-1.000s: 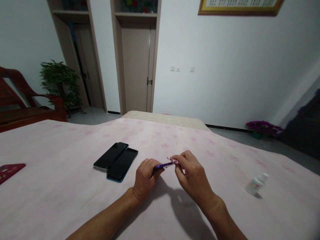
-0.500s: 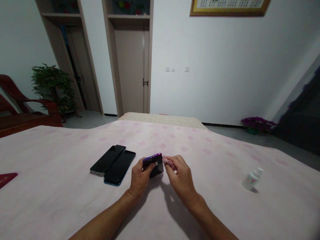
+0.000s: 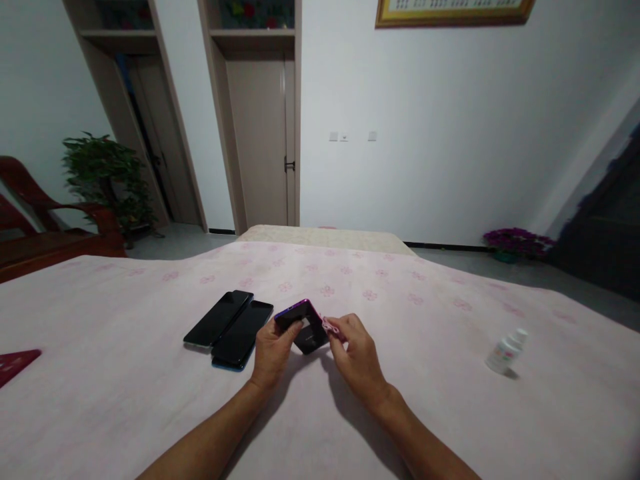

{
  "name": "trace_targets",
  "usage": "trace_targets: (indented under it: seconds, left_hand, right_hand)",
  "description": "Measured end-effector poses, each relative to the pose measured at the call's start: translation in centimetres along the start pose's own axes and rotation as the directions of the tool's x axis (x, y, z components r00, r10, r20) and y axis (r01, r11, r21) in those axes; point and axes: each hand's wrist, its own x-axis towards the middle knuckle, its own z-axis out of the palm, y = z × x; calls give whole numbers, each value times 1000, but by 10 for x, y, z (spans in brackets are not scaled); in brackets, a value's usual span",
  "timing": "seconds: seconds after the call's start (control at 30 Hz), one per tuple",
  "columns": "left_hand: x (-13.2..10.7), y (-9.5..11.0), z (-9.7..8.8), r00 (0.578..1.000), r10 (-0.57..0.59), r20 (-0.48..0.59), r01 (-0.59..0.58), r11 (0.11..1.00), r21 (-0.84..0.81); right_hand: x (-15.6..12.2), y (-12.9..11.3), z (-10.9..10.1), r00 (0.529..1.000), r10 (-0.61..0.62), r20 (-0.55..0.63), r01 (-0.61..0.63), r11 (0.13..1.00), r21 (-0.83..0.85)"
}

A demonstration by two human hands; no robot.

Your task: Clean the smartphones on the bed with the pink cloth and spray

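A dark smartphone with a purple-blue edge is tilted above the cloth, its dark face turned towards me. My left hand is closed around its left side, thumb across the face. In my right hand, pinched between thumb and fingers, is a small crumpled pink cloth; it touches the phone's right edge. Left of my hands, several dark smartphones lie overlapping, among them a black one and another with a blue edge.
A white spray bottle stands to the right on the pink flowered tablecloth. At the far left edge lies a dark red flat object. Beyond the table are a wooden chair, a leafy plant and a door.
The phone has turned so that its face shows more and its top edge sits further left. The right hand still holds the pink cloth at the phone's edge, slightly lower.
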Motion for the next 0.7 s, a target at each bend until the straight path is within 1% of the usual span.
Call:
trace_targets:
  seconds: [0.1,0.2,0.27,0.3,0.37,0.47,0.5,0.57,0.63,0.7]
  left_hand:
    - [0,-1,1,999,-34,-27,32,998,-45]
    - [2,-3,1,998,-46,-50,43,997,-66]
    - [3,-6,0,996,-55,-64,50,995,-82]
    - [4,-7,0,996,-60,-73,54,995,-90]
    - [5,-10,-1,993,-67,-94,57,993,-102]
    - [5,-12,-1,994,-73,-81,66,994,-90]
    - [5,-11,-1,995,-87,-56,83,994,-78]
    - [5,-10,-1,990,-142,9,142,988,-53]
    - [6,-6,-2,977,-206,59,208,978,-30]
    - [7,-2,-4,966,-245,80,244,970,14]
  right_hand:
    - [0,4,-2,998,39,47,-36,998,-52]
    - [-5,19,-4,980,159,121,-136,975,-178]
    - [-7,29,-3,962,240,133,-210,956,-204]
    - [-7,32,-1,951,281,128,-255,949,-187]
    - [-5,38,1,916,384,112,-375,922,-97]
    - [1,44,2,840,536,88,-543,832,111]
    - [3,46,1,820,567,82,-572,801,174]
    - [5,49,-1,794,605,63,-598,758,260]
    - [5,52,-3,777,627,59,-613,732,297]
    - [4,55,-3,771,634,67,-620,722,306]
